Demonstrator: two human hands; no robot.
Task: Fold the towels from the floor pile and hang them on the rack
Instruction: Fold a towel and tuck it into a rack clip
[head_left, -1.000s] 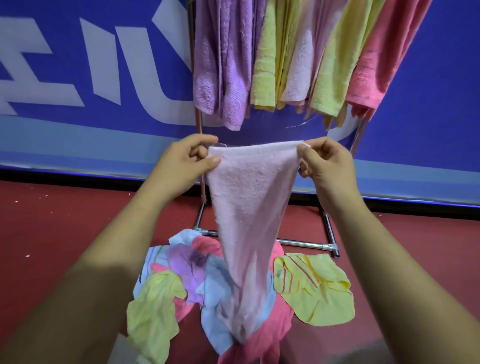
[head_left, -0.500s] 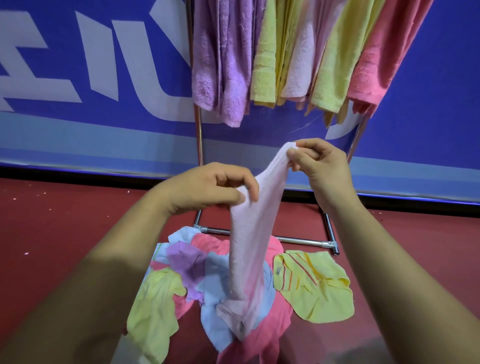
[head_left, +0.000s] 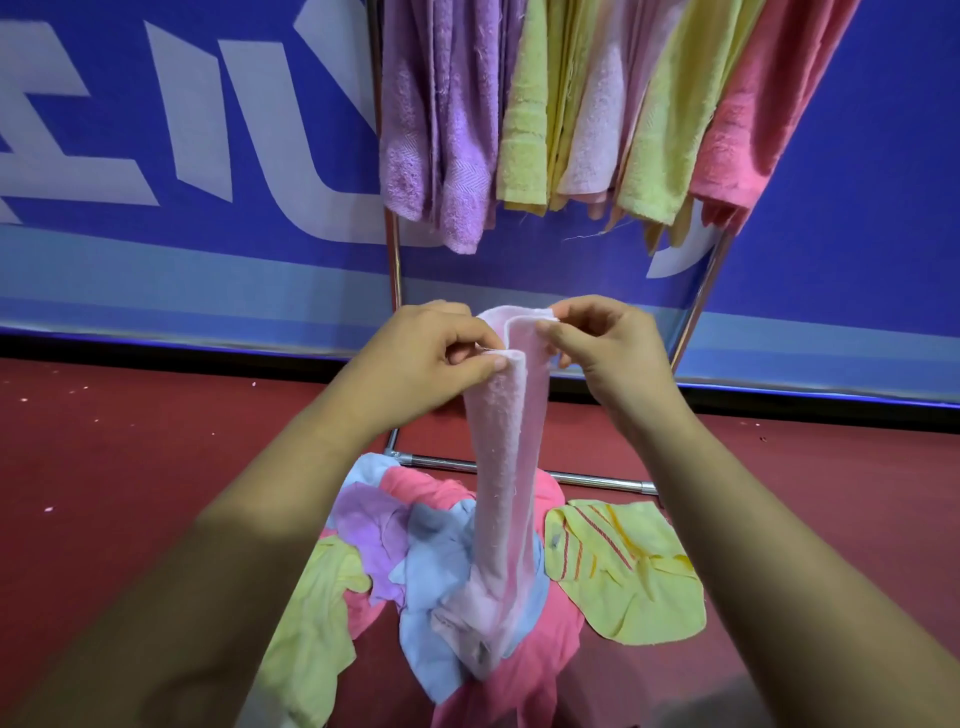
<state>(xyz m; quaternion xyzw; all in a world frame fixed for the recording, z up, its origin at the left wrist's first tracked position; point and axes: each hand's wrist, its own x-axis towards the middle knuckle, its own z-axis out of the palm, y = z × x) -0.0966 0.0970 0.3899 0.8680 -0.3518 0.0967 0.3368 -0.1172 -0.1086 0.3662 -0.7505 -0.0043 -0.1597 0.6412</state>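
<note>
The left hand (head_left: 431, 358) has met the right hand (head_left: 597, 348), both now pinching the doubled pink towel (head_left: 501, 467).

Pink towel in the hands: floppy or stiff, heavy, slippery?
Likely floppy: the pink towel hangs limp from the left hand and right hand pinching its top. Probably light: pinches alone hold it. Nubby surface suggests little slip.

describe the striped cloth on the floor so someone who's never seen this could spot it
Find the metal rack hung with towels in front of the blue banner. On the red floor below its bottom bar lies a pile of cloths. At the pile's right edge, spread out flat, is the yellow cloth, the only one with thin red stripes.
</note>
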